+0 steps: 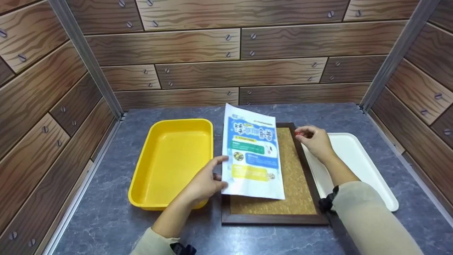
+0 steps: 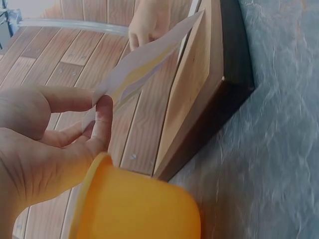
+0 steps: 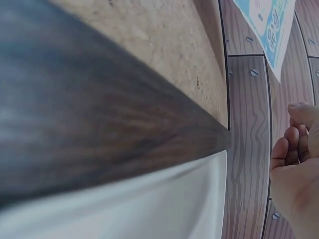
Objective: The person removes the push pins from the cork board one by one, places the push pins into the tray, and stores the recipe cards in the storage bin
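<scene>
With L hand [image 1: 203,182], pinching printed sheet [image 1: 253,156] at its lower L edge betw. thumb and fingers; holding it tilted over L part of framed corkboard [image 1: 297,180] (can't tell if touching). With R hand [image 1: 316,141], gripping small red item [image 1: 297,133] in bent fingers, just by upper R side of dark frame [image 1: 274,219]; too small to make out. Also seeing yellow tray [image 1: 171,156] L of corkboard and white tray [image 1: 348,156] R of it, both on dark-grey marbled tabletop [image 1: 102,198], w/ plank-patterned walls [image 1: 198,46] behind and at both sides. Wearing pale sleeves [image 1: 371,216].
</scene>
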Demonstrator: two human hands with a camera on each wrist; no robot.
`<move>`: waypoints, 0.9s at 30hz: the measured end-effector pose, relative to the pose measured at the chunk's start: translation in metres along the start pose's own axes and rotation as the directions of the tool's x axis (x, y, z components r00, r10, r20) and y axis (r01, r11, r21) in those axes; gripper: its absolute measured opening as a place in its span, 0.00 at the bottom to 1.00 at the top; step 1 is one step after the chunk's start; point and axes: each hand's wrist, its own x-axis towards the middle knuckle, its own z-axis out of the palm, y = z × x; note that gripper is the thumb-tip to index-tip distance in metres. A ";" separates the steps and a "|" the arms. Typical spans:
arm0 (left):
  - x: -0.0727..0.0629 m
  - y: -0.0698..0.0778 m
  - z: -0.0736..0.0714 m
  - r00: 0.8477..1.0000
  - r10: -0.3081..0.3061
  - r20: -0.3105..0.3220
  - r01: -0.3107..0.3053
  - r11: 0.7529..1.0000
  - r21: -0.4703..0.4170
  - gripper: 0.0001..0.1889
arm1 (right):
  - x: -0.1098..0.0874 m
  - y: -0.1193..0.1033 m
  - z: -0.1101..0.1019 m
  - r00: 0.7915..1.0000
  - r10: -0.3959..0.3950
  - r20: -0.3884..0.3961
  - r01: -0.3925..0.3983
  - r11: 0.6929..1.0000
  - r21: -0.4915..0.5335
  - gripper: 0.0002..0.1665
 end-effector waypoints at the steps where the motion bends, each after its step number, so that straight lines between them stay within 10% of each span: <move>1: -0.001 -0.001 -0.003 1.000 -0.002 -0.002 0.002 1.000 0.000 0.42 | -0.001 0.001 -0.001 1.000 0.000 -0.001 0.000 1.000 0.002 0.11; 27: -0.015 -0.025 -0.059 0.997 -0.070 -0.037 0.067 0.994 -0.081 0.42 | -0.011 0.015 -0.016 1.000 -0.025 -0.016 0.024 0.997 -0.071 0.10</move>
